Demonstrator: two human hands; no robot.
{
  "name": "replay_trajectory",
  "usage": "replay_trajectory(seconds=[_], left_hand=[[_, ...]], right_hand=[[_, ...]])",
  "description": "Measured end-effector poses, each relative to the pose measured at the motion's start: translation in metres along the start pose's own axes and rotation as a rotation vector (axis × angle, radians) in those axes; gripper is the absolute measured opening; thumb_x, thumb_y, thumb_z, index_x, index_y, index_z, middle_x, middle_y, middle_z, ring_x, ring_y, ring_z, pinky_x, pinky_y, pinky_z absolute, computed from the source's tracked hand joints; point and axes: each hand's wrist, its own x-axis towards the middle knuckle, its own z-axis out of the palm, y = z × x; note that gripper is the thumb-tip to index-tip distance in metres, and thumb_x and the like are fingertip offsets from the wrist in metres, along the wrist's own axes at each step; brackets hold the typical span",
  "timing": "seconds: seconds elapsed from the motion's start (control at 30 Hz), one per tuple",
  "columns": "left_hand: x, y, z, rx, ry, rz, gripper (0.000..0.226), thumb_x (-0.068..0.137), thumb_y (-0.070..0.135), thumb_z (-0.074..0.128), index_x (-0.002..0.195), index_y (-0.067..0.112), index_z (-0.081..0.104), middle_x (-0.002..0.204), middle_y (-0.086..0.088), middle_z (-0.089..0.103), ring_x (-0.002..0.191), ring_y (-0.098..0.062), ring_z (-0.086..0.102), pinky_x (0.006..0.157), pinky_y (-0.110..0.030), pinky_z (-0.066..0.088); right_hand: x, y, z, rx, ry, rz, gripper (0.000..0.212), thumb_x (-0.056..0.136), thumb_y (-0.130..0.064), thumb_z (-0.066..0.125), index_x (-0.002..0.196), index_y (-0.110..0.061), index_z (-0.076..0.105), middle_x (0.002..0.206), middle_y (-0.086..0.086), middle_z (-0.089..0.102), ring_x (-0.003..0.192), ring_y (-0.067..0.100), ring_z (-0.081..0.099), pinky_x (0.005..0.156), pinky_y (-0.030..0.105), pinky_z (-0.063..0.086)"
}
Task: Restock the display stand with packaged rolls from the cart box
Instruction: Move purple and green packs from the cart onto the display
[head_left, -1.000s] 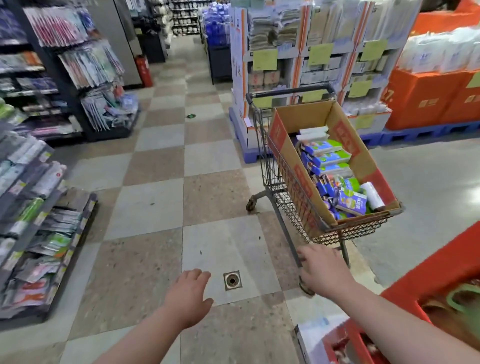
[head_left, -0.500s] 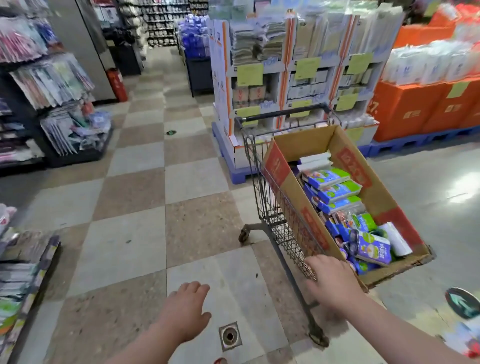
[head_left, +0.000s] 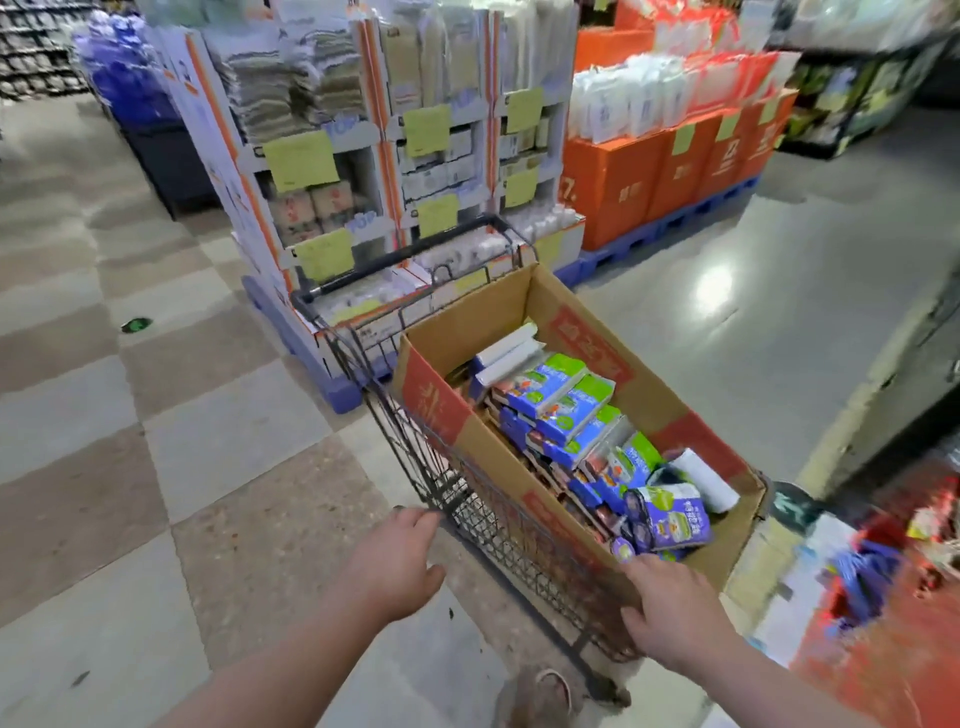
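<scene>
Lower centre of the head view: my left hand (head_left: 395, 561) hangs released, holding nothing, beside the cart (head_left: 415, 457). My right hand (head_left: 675, 608) lies on the cart box (head_left: 467, 441) near rim; I cannot tell if it clasps. Packaged rolls (head_left: 561, 410) fill the box at mid-frame, and the display stand (head_left: 395, 156) rises upper centre. I judge restocking not yet begun.
</scene>
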Motion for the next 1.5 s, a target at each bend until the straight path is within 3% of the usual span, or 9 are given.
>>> replay_trajectory(seconds=[0.27, 0.4, 0.47, 0.63, 0.7, 0.8, 1.27, 1.4, 1.5], left_hand=[[0.127, 0.028, -0.034, 0.188, -0.017, 0.161, 0.057, 0.085, 0.042, 0.049, 0.137, 0.019, 0.044, 0.136, -0.002, 0.048, 0.129, -0.023, 0.042, 0.107, -0.035, 0.038], [0.183, 0.054, -0.034, 0.279, 0.023, 0.241, 0.051, 0.050, 0.053, 0.058, 0.089, 0.024, 0.074, 0.086, 0.004, 0.070, 0.081, -0.021, 0.070, 0.066, -0.041, 0.058], [0.203, 0.069, -0.029, 0.313, 0.020, 0.281, 0.051, 0.037, 0.053, 0.062, 0.079, 0.027, 0.075, 0.076, 0.009, 0.069, 0.071, -0.016, 0.070, 0.061, -0.041, 0.058], [0.238, 0.102, -0.019, 0.320, -0.100, 0.419, 0.049, 0.057, 0.046, 0.038, 0.082, 0.023, 0.074, 0.080, 0.005, 0.069, 0.076, -0.019, 0.071, 0.061, -0.041, 0.058], [0.251, 0.118, -0.016, 0.322, -0.167, 0.464, 0.049, 0.071, 0.042, 0.043, 0.104, 0.019, 0.070, 0.105, -0.002, 0.067, 0.101, -0.025, 0.066, 0.085, -0.051, 0.052], [0.273, 0.136, -0.002, 0.390, -0.303, 0.538, 0.053, 0.092, 0.040, 0.043, 0.141, 0.022, 0.037, 0.145, -0.001, 0.038, 0.138, -0.023, 0.031, 0.114, -0.041, 0.020], [0.371, 0.193, 0.057, 0.350, -0.488, 0.806, 0.056, 0.089, 0.043, 0.051, 0.139, 0.021, 0.040, 0.140, -0.001, 0.044, 0.132, -0.022, 0.039, 0.107, -0.033, 0.033], [0.392, 0.209, 0.071, 0.266, -0.570, 0.731, 0.063, 0.090, 0.042, 0.054, 0.145, 0.017, 0.033, 0.146, -0.006, 0.040, 0.133, -0.023, 0.040, 0.107, -0.032, 0.035], [0.400, 0.226, 0.079, 0.153, -0.625, 0.630, 0.065, 0.091, 0.039, 0.056, 0.146, 0.014, 0.031, 0.148, -0.009, 0.037, 0.135, -0.022, 0.039, 0.108, -0.029, 0.034]], right_hand=[[0.097, 0.059, -0.014, 0.091, 0.002, 0.154, 0.042, 0.091, -0.039, 0.043, 0.132, -0.032, 0.044, 0.135, -0.007, 0.049, 0.128, 0.019, 0.044, 0.101, 0.032, 0.035], [0.129, 0.095, -0.010, 0.146, -0.045, 0.254, 0.045, 0.089, -0.041, 0.043, 0.134, -0.031, 0.043, 0.136, -0.005, 0.050, 0.128, 0.019, 0.046, 0.100, 0.031, 0.038], [0.136, 0.111, -0.001, 0.185, -0.085, 0.305, 0.046, 0.089, -0.042, 0.044, 0.134, -0.030, 0.043, 0.135, -0.003, 0.050, 0.127, 0.020, 0.048, 0.099, 0.031, 0.039], [0.139, 0.137, 0.022, 0.338, -0.194, 0.478, 0.038, 0.092, -0.038, 0.043, 0.127, -0.024, 0.046, 0.129, 0.003, 0.052, 0.122, 0.025, 0.050, 0.094, 0.032, 0.043], [0.141, 0.141, 0.031, 0.432, -0.244, 0.544, 0.034, 0.089, -0.032, 0.046, 0.122, -0.021, 0.047, 0.127, 0.005, 0.052, 0.120, 0.025, 0.050, 0.092, 0.032, 0.044], [0.147, 0.142, 0.044, 0.608, -0.292, 0.647, 0.029, 0.087, -0.027, 0.051, 0.114, -0.016, 0.050, 0.126, 0.009, 0.056, 0.117, 0.027, 0.054, 0.089, 0.029, 0.045], [0.179, 0.118, 0.090, 1.447, -0.037, 1.265, 0.042, 0.089, -0.038, 0.062, 0.116, -0.007, 0.057, 0.118, 0.014, 0.064, 0.108, 0.028, 0.060, 0.088, 0.029, 0.044], [0.191, 0.109, 0.099, 1.672, 0.143, 1.427, 0.033, 0.081, -0.036, 0.069, 0.095, -0.010, 0.054, 0.086, 0.008, 0.062, 0.079, 0.022, 0.057, 0.064, 0.022, 0.047], [0.191, 0.104, 0.102, 1.901, 0.223, 1.478, 0.027, 0.084, -0.020, 0.071, 0.099, 0.000, 0.061, 0.087, 0.012, 0.070, 0.070, 0.023, 0.065, 0.051, 0.018, 0.049]])
